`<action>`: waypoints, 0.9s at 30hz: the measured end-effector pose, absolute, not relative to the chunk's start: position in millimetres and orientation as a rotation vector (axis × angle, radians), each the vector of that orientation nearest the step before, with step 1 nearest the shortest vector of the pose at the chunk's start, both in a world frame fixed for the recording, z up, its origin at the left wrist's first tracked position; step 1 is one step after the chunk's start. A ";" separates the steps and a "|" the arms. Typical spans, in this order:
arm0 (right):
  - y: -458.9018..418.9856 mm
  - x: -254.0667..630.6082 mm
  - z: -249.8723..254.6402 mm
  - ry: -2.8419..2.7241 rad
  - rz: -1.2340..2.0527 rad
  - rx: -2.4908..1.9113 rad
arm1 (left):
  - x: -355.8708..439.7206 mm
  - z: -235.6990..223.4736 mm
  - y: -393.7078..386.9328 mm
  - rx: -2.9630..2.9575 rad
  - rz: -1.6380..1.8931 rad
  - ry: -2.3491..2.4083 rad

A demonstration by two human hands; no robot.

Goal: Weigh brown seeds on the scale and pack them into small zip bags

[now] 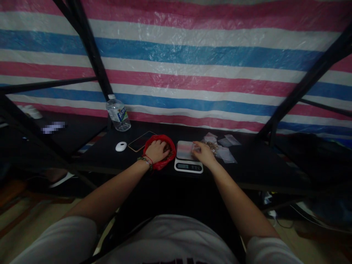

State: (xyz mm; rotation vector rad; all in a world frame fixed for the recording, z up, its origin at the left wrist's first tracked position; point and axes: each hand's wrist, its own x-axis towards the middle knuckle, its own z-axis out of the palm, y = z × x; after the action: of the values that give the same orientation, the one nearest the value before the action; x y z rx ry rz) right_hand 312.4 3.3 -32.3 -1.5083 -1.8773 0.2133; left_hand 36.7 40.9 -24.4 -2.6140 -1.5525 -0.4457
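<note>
My left hand (157, 151) rests in a red plastic bag (172, 142) with its rim spread wide. Small brownish pieces (169, 151) show beside the thumb, which stands apart from the fingers; the fingertips are partly hidden. A white digital scale (178, 169) with a flat metal plate (183, 149) stands just right of the bag. Over the plate's right side, my right hand (204, 153) has its fingers closed on what looks like a small clear plastic bag (195, 148). Behind that hand lies a heap of small gold-brown pieces (212, 146).
Several small clear zip bags (227, 155) lie right of the heap. Left of the red bag are a phone (140, 142) and a white oval object (121, 146). A clear water bottle (118, 115) stands behind them. Black metal posts (95, 55) flank the black table (247, 168), before a striped sheet (192, 58).
</note>
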 end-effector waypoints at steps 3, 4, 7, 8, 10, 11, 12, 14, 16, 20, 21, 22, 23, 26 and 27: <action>2.9 307.9 -34.5 -1.801 0.260 -1.518 | 36.2 -26.1 42.8 -2.621 -0.491 -1.524; 2.6 306.5 -34.9 -1.774 0.272 -1.530 | 36.0 -26.9 43.0 -2.621 -0.500 -1.535; 1.4 303.8 -34.9 -1.745 0.286 -1.550 | 35.9 -29.2 42.5 -2.646 -0.487 -1.558; 1.1 303.5 -34.7 -1.749 0.292 -1.544 | 36.1 -29.7 42.5 -2.658 -0.481 -1.549; 0.7 303.4 -34.4 -1.765 0.300 -1.516 | 36.8 -30.0 42.8 -2.672 -0.470 -1.513; 0.6 303.6 -34.4 -1.773 0.303 -1.499 | 37.3 -29.8 43.3 -2.675 -0.464 -1.489; 0.5 303.7 -34.6 -1.780 0.303 -1.483 | 37.7 -29.3 43.9 -2.676 -0.455 -1.467; 0.5 303.5 -35.4 -1.800 0.295 -1.454 | 38.5 -27.8 45.3 -2.673 -0.430 -1.435; 0.5 302.1 -36.5 -1.826 0.291 -1.424 | 39.1 -26.0 47.1 -2.669 -0.400 -1.427; 0.7 295.2 -38.6 -1.853 0.312 -1.376 | 40.0 -23.0 50.2 -2.669 -0.363 -1.444; 0.6 292.7 -38.7 -1.852 0.324 -1.372 | 40.4 -22.8 50.7 -2.662 -0.358 -1.449; 0.4 290.0 -38.6 -1.847 0.337 -1.370 | 40.9 -22.7 50.9 -2.654 -0.350 -1.451; 0.1 287.0 -38.2 -1.842 0.349 -1.369 | 41.4 -22.7 51.1 -2.646 -0.340 -1.452; -1.4 276.7 -35.1 -1.819 0.377 -1.357 | 42.4 -22.8 52.1 -2.644 -0.332 -1.463; -1.8 272.7 -33.6 -1.815 0.386 -1.349 | 42.2 -22.5 53.1 -2.652 -0.344 -1.478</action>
State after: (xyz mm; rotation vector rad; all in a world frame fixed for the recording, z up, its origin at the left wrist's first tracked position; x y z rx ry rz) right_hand 272.7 -1.8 -33.6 -1.3490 -1.8149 0.3863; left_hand 42.2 53.1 -22.5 -2.6520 -1.4783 -0.3437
